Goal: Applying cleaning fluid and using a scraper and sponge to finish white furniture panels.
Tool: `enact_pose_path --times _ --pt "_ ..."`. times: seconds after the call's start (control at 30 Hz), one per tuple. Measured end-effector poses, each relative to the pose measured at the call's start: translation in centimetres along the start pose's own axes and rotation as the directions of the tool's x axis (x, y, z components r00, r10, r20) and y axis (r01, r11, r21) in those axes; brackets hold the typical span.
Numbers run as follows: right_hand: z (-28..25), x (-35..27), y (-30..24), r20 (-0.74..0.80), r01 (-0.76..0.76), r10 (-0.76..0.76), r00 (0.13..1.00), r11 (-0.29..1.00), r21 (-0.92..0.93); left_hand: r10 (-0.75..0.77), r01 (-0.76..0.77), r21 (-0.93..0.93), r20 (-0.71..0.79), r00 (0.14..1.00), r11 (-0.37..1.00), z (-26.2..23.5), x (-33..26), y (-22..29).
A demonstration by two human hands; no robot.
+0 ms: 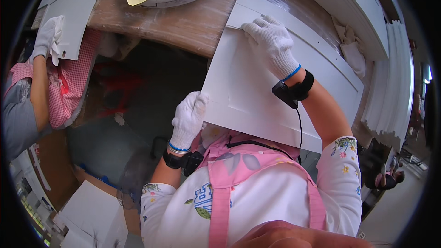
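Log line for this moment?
white-gloved left hand: at left edge of white rectangular panel | white-gloved right hand: on panel's face | beyond: round white tray

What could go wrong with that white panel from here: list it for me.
The white panel juts past the edge of the table, so it might tip if the left hand slips. The black cable from the right wrist device hangs over the panel and could snag.

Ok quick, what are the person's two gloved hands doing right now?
Left hand: closed on the edge of the white panel.
Right hand: fingers bent, on top of the panel; whether it holds anything can't be told.
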State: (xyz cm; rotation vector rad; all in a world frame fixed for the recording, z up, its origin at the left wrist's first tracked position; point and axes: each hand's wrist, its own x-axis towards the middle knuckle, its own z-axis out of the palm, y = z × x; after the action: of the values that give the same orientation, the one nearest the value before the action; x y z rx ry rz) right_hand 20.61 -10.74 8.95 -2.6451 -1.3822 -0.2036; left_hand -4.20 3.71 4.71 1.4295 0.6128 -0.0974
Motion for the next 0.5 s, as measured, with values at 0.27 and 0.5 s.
enact_pose_path --times 0.27,0.5 --pt "0.6 0.2 1.0 -0.020 -0.072 0.079 0.997 0.967 0.243 -0.019 0.019 0.012 -0.029 0.999 1.000 0.1 0.2 -0.5" --pt "-0.9 -0.2 -1.0 0.123 -0.012 -0.016 0.992 0.975 0.223 0.030 -0.029 0.029 -0.017 0.999 0.999 -0.2 0.1 -0.9"
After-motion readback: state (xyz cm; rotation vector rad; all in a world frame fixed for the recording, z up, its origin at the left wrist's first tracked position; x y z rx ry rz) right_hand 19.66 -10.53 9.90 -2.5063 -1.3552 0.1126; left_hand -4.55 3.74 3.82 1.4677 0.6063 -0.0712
